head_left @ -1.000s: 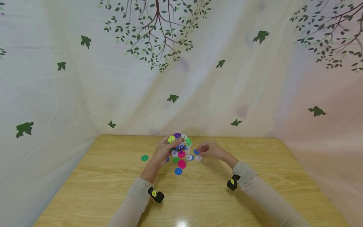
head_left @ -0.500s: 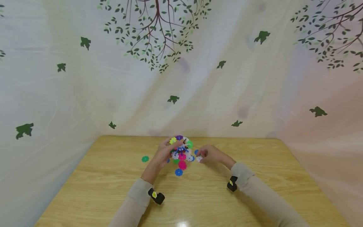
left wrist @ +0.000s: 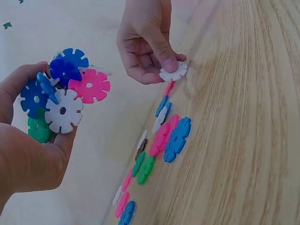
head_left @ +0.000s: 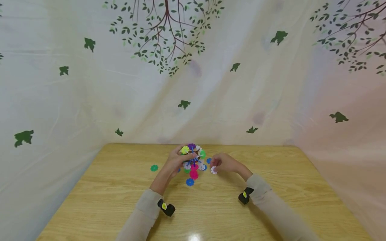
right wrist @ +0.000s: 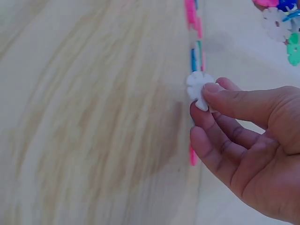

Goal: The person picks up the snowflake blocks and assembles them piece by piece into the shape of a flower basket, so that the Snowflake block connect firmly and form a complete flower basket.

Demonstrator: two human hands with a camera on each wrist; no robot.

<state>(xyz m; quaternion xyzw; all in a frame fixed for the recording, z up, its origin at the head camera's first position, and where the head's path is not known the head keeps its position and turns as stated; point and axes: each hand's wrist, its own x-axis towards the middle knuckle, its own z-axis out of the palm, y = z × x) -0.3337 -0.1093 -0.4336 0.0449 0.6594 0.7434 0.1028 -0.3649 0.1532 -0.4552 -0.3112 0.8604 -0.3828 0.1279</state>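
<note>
My left hand grips a round cluster of interlocked snowflake discs, in blue, white, pink, green, yellow and purple, held up above the table. Between thumb and fingers my right hand pinches a single white snowflake disc, just right of the cluster in the head view. In the left wrist view that disc is apart from the cluster. Loose discs lie below, among them a pink disc and a blue disc. The palm side of the cluster is hidden by the left hand.
A green disc lies alone on the wooden table, left of the left hand. Another blue disc is beside the right fingertips. Behind the table's far edge hangs a pale curtain with printed leaves.
The right hand has taken the white disc between its fingers and drawn it slightly right. The cluster in the left hand has turned and shifted a little to the right.
</note>
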